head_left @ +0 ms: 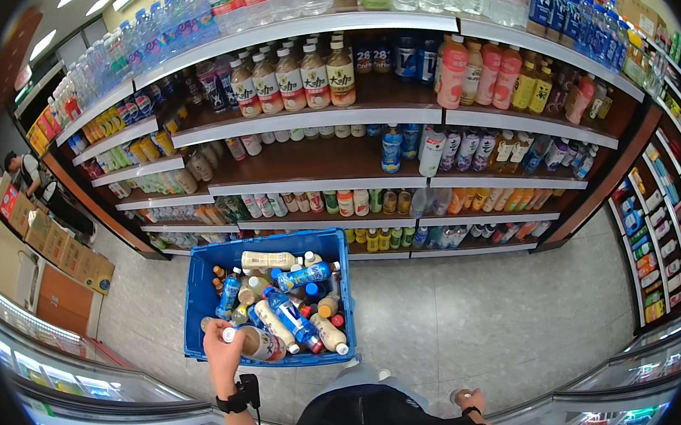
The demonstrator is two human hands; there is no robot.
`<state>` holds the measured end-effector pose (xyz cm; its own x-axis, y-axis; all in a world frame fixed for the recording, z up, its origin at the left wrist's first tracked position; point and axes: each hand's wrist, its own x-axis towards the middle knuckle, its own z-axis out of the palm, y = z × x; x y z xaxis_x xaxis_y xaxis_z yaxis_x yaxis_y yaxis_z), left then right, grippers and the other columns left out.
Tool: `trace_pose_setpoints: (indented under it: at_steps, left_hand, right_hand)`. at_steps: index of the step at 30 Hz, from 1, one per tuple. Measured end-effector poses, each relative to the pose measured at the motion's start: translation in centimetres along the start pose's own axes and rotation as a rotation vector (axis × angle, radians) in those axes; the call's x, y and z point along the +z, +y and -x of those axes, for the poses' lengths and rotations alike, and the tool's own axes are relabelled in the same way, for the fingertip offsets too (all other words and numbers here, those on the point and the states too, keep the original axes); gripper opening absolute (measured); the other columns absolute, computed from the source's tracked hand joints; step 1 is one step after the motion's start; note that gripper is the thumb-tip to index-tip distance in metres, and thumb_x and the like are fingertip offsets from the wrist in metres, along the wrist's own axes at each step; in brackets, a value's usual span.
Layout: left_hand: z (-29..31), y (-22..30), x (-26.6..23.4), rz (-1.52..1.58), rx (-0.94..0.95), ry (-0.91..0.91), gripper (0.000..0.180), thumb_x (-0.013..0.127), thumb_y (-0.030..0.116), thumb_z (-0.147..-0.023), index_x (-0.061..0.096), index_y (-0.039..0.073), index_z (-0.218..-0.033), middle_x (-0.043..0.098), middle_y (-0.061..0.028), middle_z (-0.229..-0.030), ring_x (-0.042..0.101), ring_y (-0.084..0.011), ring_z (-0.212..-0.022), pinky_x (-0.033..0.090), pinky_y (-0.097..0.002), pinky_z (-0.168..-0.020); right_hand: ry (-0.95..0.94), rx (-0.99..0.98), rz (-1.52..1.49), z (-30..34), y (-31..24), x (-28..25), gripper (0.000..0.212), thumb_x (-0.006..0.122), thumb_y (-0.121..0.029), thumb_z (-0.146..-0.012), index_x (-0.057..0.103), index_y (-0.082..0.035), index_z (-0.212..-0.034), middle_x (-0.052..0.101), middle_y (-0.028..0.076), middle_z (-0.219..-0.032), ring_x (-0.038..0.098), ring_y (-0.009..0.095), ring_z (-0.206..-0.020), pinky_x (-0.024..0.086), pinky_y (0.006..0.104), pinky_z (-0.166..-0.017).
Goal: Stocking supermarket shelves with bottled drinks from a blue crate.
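Note:
My left hand (221,351) is closed round the neck end of a clear bottle of brownish drink with a white cap (261,343). This bottle lies tilted over the near left corner of a blue plastic crate (188,307). Jumbled in the crate are several bottles, among them a blue-labelled bottle (291,314), a cream-coloured bottle (268,259) and another blue bottle (304,275). Low at my right side, my right hand (470,400) has its fingers curled; a small pale shape shows at them, too small to name.
Ahead stands a wide drinks shelf (308,121) with several tiers of bottles. Glass-fronted coolers (72,382) curve along the near side. More shelving (661,217) stands at right. Cardboard boxes (60,245) and a person (34,178) are at far left. Grey tiles (478,306) cover the floor.

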<state>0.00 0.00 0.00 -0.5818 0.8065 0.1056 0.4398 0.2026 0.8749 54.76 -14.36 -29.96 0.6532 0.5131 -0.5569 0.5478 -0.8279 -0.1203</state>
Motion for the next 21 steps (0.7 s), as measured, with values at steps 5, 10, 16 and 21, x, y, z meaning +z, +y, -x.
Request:
trace_pose_setpoints:
  at_steps: [5, 10, 16, 21]
  left_hand:
    - [1.5, 3.1, 5.5, -0.014, 0.018, 0.012, 0.022, 0.071, 0.008, -0.068, 0.053, 0.003, -0.080, 0.049, 0.0020, -0.063, 0.044, -0.0045, -0.057, 0.036, -0.0215, -0.052]
    - [1.4, 4.4, 12.0, 0.017, 0.074, 0.121, 0.023, 0.070, 0.009, -0.065, 0.054, 0.003, -0.080, 0.044, 0.0027, -0.059, 0.041, -0.0065, -0.056, 0.034, -0.0227, -0.050]
    - [0.7, 7.3, 21.0, -0.117, 0.019, 0.075, 0.022, 0.070, 0.010, -0.066, 0.053, 0.004, -0.078, 0.047, 0.0021, -0.062, 0.042, -0.0052, -0.057, 0.034, -0.0224, -0.051]
    - [-1.2, 10.2, 30.6, -0.017, 0.032, 0.169, 0.025, 0.072, 0.016, -0.065, 0.053, 0.003, -0.075, 0.043, -0.0014, -0.056, 0.040, -0.0107, -0.052, 0.035, -0.0273, -0.050]
  right_hand:
    - [-0.039, -0.160, 0.097, -2.4, 2.3, -1.9, 0.049, 0.074, -0.042, -0.064, 0.064, -0.004, -0.093, 0.068, 0.019, -0.089, 0.066, 0.035, -0.088, 0.052, 0.0442, -0.078]
    - [-0.160, -0.260, 0.123, -7.3, 1.5, -4.3, 0.048, 0.075, -0.044, -0.064, 0.065, -0.007, -0.092, 0.069, 0.017, -0.088, 0.066, 0.034, -0.088, 0.053, 0.0431, -0.077]
    - [-0.209, -0.358, 0.160, -16.3, -1.8, -8.4, 0.047, 0.076, -0.043, -0.064, 0.064, -0.008, -0.092, 0.070, 0.016, -0.089, 0.066, 0.034, -0.087, 0.052, 0.0422, -0.078]
    - [-0.157, -0.439, 0.224, -26.0, -5.3, -14.4, 0.043, 0.079, -0.040, -0.063, 0.063, -0.010, -0.089, 0.069, 0.018, -0.088, 0.065, 0.035, -0.089, 0.052, 0.0421, -0.077]
